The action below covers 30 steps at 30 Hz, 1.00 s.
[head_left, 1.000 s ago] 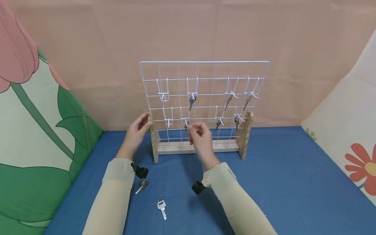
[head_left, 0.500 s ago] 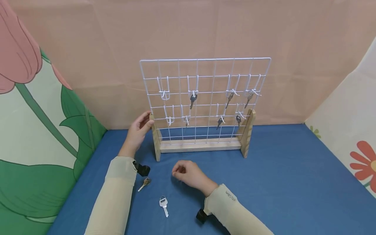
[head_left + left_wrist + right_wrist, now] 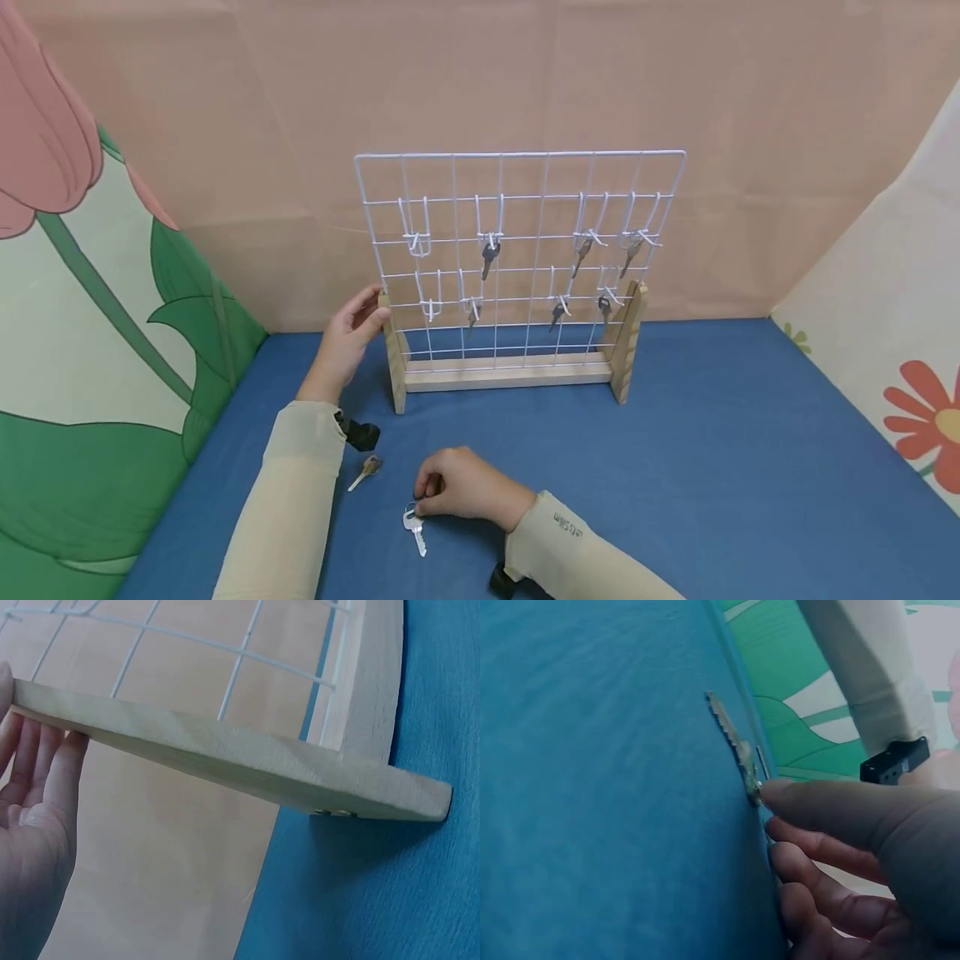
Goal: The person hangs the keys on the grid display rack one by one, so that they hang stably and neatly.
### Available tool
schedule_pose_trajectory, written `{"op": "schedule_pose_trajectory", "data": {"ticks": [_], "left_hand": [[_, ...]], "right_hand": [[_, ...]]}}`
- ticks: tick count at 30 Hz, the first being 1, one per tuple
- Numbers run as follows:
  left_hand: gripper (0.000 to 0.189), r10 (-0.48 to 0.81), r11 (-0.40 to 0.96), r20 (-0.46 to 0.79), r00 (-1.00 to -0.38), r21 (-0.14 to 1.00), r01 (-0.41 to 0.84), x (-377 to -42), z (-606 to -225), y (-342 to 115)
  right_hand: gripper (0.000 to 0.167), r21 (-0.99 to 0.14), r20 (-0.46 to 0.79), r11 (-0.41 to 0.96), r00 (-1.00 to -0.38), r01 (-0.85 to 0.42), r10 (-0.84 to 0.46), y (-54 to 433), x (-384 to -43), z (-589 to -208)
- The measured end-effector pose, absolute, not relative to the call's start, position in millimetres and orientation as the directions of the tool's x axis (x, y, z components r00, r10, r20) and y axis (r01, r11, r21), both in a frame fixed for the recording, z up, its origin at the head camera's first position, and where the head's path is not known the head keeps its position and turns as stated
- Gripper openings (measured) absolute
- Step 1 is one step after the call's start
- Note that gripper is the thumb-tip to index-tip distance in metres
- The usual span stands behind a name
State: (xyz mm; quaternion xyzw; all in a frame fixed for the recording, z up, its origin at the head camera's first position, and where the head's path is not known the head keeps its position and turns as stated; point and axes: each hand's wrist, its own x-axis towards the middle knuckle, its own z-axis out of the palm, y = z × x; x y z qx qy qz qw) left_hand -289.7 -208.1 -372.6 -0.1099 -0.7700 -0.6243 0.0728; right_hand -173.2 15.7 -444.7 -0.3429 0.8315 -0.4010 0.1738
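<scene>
My left hand [image 3: 347, 337] holds the top of the left wooden post [image 3: 202, 750] of a white wire grid rack [image 3: 517, 153], its fingers against the outer side in the left wrist view. Low in the head view my right hand [image 3: 468, 487] has thumb and forefinger at the ring end of a silver key [image 3: 417, 533] on the blue cloth. The right wrist view shows the thumb tip right at the head of that key [image 3: 731, 735], its toothed blade pointing away. A brass-toned key [image 3: 366, 472] lies to the left, near the left wrist.
Several keys, among them a dark-headed key [image 3: 490, 257], hang from white hooks on the rack. Two bare hooks, an upper hook [image 3: 417, 243] and a lower hook [image 3: 431, 310], sit at its left. A beige backdrop [image 3: 225, 125] and flower-printed side panels surround the blue cloth [image 3: 712, 442].
My right hand has left the lower hook where a key now hangs, and come down toward me to the silver key on the cloth. The left hand keeps hold of the post.
</scene>
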Motion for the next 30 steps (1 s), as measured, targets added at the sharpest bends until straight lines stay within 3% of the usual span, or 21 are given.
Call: {"op": "schedule_pose_trajectory", "data": {"ticks": [7,22,30], "left_hand": [[0.064,0.083,0.206,0.220,-0.972,0.951,0.233,-288.9,-372.3,-211.8],[0.062,0.078,0.161,0.224,-0.972,0.959,0.234,-290.3,-373.0,-211.8],[0.062,0.087,0.141,0.229,-0.969,0.961,0.240,-293.2,-375.4,-209.6]], "right_hand": [[0.011,-0.746,0.012,0.460,-0.701,-0.481,-0.714,12.8,-170.1,-447.9],[0.014,-0.661,0.033,0.445,-0.616,-0.604,-0.787,13.7,-169.1,-444.3],[0.011,-0.650,-0.006,0.486,-0.635,-0.585,-0.772,11.3,-168.7,-440.5]]}}
